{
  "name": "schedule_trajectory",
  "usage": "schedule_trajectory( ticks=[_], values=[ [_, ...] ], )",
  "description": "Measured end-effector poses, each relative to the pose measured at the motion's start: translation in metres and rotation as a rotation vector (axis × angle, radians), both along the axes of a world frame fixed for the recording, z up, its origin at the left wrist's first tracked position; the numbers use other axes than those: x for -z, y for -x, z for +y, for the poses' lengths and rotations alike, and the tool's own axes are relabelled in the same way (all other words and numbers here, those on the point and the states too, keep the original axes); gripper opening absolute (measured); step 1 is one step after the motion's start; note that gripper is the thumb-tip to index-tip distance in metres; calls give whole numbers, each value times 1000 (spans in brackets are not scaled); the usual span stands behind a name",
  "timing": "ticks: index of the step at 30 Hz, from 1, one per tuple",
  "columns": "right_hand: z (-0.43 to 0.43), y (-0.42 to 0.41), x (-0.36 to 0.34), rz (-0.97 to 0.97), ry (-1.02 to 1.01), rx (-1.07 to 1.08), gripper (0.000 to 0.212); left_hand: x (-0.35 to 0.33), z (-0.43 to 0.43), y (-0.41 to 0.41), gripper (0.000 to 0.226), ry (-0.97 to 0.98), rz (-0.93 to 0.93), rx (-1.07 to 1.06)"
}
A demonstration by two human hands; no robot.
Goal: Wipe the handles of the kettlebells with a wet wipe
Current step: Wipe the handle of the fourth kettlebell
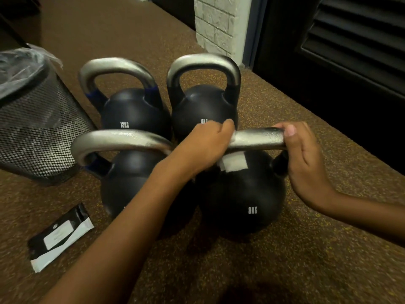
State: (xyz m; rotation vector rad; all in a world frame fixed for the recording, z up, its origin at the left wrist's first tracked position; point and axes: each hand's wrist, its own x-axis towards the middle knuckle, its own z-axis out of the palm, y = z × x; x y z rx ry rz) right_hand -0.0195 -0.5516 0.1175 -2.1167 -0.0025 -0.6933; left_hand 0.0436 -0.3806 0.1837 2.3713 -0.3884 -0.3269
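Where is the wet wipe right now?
Head view, right of centre: the wet wipe hangs round the handle of the near 8KG kettlebell, gripped by the left hand.

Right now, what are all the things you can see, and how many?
kettlebells: four, black with silver handles, grouped on the floor
wet wipe: one, white, around the near-right kettlebell's handle
packet: one, black and white, floor, near left
mesh bin: one, black with clear liner, left of the kettlebells
pillar: one, white brick, far behind
left hand: one, grips the wet wipe on the handle
right hand: one, grips the handle's right end
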Motion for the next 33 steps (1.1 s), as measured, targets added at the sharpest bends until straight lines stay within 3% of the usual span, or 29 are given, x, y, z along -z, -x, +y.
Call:
schedule_trajectory(
  ticks=[4, 6, 8, 10, 12, 14, 16, 17, 22, 25, 29, 31, 33],
  values=[
    [-1, 0, 0, 11, 6, -2, 35, 4, -8, 14, 43, 44, -254, 47],
    [0, 0, 0, 3, 9, 5, 34, 8, -3, 19, 42, 142, -280, 71],
    [0, 0, 0, 0, 13, 9, 33, 10, 5, 20, 39, 199, -216, 39],
    [0, 0, -1, 1, 17, 9, 33, 8, 9, 15, 44, 200, -28, -61],
    [0, 0, 0, 6, 13, 11, 35, 6, 6, 10, 47, 106, 94, -117],
    [0, 0, 0, 13, 11, 14, 35, 6, -2, 7, 43, -20, 0, -73],
    [0, 0, -1, 25, 11, 17, 34, 6, -9, 16, 52, -101, -332, 72],
    [0, 1, -1, 28, 8, 16, 34, 4, -12, 21, 56, -118, -389, 129],
    [1, 3, -2, 42, 8, 24, 37, 21, -15, 32, 40, -7, -578, 104],
    [2, 2, -2, 53, 11, 29, 36, 29, 6, 19, 28, 142, -504, 21],
    [1, 1, -1, 44, 10, 24, 39, 31, 10, 16, 39, 223, -246, -173],
    [2, 2, -1, 45, 0, 22, 38, 26, 0, 22, 30, 172, -299, -144],
    [2, 1, -1, 45, -8, 20, 36, 21, -11, 27, 24, 88, -488, -45]
  ],
)
